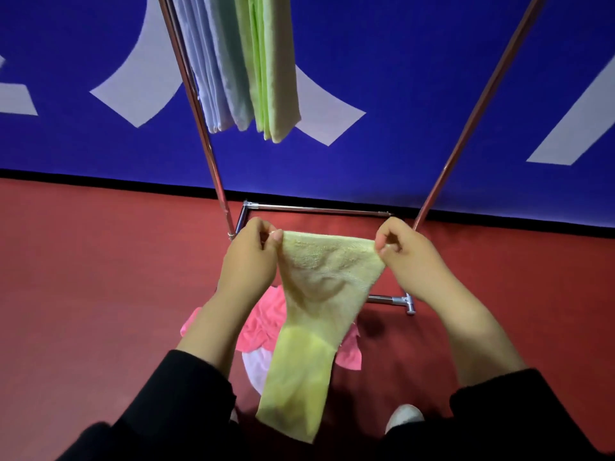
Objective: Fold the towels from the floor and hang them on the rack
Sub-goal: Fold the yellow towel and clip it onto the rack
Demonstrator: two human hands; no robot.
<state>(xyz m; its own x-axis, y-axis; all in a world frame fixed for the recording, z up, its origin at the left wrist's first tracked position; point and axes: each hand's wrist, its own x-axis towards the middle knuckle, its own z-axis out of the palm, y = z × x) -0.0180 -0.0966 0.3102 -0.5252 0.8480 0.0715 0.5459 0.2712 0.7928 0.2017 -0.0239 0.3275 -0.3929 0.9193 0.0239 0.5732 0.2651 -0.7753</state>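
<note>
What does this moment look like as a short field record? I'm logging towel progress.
held item: yellow towel, hanging down
left hand: pinches one top corner
right hand: pinches the other top corner
on rack: folded pale blue towels and green towels
on floor: pink towel, crumpled, behind the held one

Floor (100, 277) is a dull red, and behind it there's a deep blue wall (416, 61) with big pale lilac shapes (332, 118) across it, black strip along the bottom.

Rack (459, 131) top and hung towels (246, 61) beyond the upper edge.
</note>
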